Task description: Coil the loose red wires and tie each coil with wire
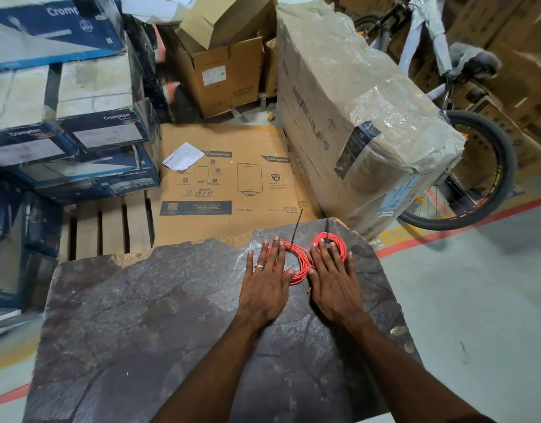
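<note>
Left coil [302,264] and right coil [340,243] lay side by side near the far edge of the desk [171,315], just right of frame centre, about touching. Your left hand [264,288] lay flat on the left coil and your right hand [333,285] on the right coil. Fingers were straight and spread, gripping nothing. Left tie [296,232] and right tie [326,226], both black, stood at the coils' far sides, tails pointing up-frame.

My read: both were coiled and tied, and you were pressing them flat to finish. To do it well, you needed even pressure so turns didn't ride over each other. You also needed to check each tie was cinched before lifting off, and to tuck the stray red end [308,290] poking out between your hands.

Count: 2 coils, 2 ties, 1 stray end, 2 hands, 1 ring [259,265]. Beyond the desk: 1 flat carton [226,178] mid-frame, blue boxes [79,141] upper left (count unclear), 1 wrapped box [354,117] upper right, 1 bicycle [476,166] at right edge.
</note>
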Available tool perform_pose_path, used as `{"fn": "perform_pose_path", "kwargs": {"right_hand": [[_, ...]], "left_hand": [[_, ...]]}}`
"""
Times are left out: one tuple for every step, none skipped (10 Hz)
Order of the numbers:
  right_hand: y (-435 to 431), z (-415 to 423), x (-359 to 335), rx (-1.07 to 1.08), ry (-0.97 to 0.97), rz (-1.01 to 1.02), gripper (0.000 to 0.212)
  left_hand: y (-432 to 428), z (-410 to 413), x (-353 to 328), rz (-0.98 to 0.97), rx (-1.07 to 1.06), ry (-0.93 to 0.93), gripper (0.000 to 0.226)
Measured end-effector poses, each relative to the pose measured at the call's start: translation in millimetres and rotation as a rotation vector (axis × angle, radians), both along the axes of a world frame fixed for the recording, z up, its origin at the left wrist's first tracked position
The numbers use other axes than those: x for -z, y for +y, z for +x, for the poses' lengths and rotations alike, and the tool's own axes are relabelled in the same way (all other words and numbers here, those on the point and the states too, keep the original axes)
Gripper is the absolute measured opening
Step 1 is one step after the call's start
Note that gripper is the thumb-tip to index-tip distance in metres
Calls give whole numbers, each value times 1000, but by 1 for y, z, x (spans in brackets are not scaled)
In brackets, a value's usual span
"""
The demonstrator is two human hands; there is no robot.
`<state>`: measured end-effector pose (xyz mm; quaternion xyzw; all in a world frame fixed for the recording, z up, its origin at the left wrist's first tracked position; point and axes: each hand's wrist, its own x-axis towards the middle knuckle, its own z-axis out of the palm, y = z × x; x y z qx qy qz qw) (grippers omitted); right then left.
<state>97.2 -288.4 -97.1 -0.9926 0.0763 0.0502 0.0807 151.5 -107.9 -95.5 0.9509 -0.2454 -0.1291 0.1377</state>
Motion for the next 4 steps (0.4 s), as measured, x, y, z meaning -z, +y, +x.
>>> {"fn": "perform_pose_path", "kwargs": {"right_hand": [[1,1,-10,-3,-19,11,63],[5,3,-26,4,-49,-4,63],[6,8,-37,-6,-91,-15,63],[12,11,-52,-3,-118,-8,63]], "left_hand": [[4,-1,-7,-19,-12,-5,63],[10,-2,-21,-34,-35,-12,63],[17,4,-40,-45,-59,-35,64],[24,2,-61,-79,-101,-76,66]]}}
